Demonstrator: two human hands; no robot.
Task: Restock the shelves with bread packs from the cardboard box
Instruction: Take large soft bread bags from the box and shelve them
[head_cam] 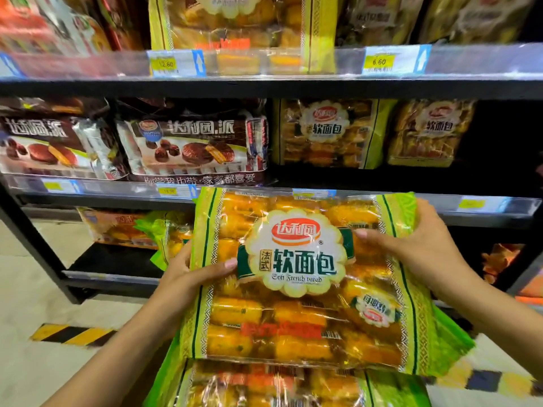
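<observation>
the left hand (188,277) and right hand (411,242) each grasp a side edge of a clear, green-bordered plastic pack of golden soft bread rolls (296,289), thumbs on its front, held tilted before the black metal shelves (264,89), above a similar green-bordered pack (264,386) below.

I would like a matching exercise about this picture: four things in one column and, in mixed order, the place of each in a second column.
Things
1. bread pack
2. chocolate pie pack
3. price tag 6.60
4. yellow and black stripes

Places
a. on the floor, at the left
b. on the upper shelf rail, at the right
c. gripped between the left hand and the right hand
d. on the middle shelf, left part

Pairs: 1-c, 2-d, 3-b, 4-a
</observation>
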